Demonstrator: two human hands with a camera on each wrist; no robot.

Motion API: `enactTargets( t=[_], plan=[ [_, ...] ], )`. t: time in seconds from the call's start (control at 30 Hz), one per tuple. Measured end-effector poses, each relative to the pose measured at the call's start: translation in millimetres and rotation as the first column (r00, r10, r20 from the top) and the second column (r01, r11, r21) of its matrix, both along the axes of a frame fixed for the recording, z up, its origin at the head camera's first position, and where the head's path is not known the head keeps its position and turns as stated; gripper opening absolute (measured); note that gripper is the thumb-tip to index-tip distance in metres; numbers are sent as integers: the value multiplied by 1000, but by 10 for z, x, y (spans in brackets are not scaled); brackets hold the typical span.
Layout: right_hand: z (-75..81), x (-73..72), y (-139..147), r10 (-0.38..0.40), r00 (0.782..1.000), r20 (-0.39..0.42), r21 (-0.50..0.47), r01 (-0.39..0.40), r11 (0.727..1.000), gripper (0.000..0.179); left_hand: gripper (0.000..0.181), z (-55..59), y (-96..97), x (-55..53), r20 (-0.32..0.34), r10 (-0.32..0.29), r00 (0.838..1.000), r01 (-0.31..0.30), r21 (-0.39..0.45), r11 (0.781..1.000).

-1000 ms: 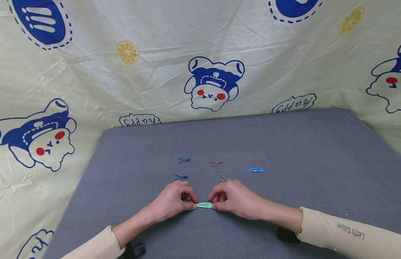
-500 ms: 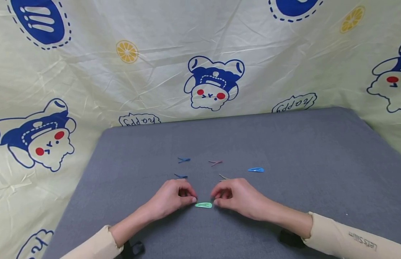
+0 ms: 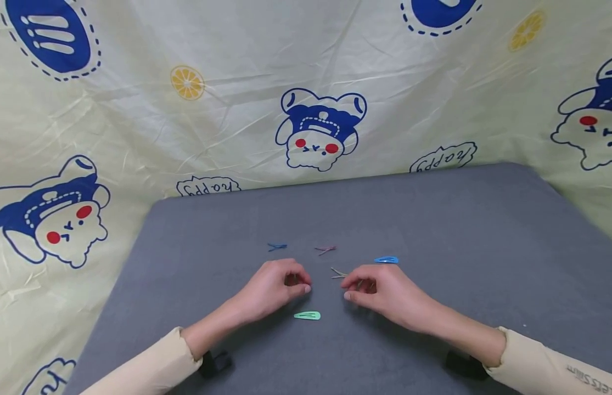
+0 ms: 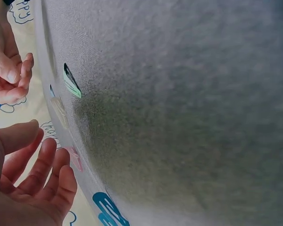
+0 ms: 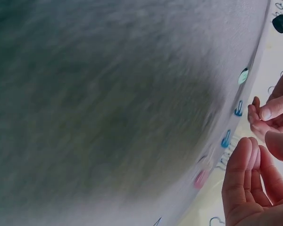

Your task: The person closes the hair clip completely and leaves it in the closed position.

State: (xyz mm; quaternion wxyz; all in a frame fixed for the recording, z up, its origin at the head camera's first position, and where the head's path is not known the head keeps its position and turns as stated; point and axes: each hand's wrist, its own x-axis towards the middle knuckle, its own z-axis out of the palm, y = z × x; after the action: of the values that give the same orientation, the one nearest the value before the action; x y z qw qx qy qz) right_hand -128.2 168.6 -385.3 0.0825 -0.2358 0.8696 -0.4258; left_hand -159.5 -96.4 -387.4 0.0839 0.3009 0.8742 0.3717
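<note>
Left hand point(image 3: 276, 285) and right hand point(image 3: 380, 291), fingers loosely curled and holding nothing, are hovering just beyond the flat mint-green metal snap hair clip point(image 3: 307, 315).

This looks like a makeshift recording corner set up indoors, not a furnished room. A flat table covered in grey felt-like fabric point(image 3: 434, 219) is the only work surface. Directly behind that table and wrapping down past its left and right edges hangs a creased pale-yellow cotton sheet printed with blue cartoon bears, lemon slices and "happy" speech bubbles point(image 3: 236, 126), which screens off whatever lies beyond. The prints on the sheet hang upside down, and its wrinkles show it is draped loosely. No walls, shelves or appliances show around the table, so the type of building cannot be told.
</note>
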Motion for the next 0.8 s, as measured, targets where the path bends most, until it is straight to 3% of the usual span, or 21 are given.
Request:
enactTargets(
  t=[0.33,0.8],
  plan=[
    [-26,-117,169,-39,999,-11,82,40,996,12,8,-77,189,-106,-38,-8,999,5,-66,998],
    [-94,-413,190,32,999,-12,107,-31,994,11,23,-149,411,-295,-59,8,998,-15,-125,992]
  ],
)
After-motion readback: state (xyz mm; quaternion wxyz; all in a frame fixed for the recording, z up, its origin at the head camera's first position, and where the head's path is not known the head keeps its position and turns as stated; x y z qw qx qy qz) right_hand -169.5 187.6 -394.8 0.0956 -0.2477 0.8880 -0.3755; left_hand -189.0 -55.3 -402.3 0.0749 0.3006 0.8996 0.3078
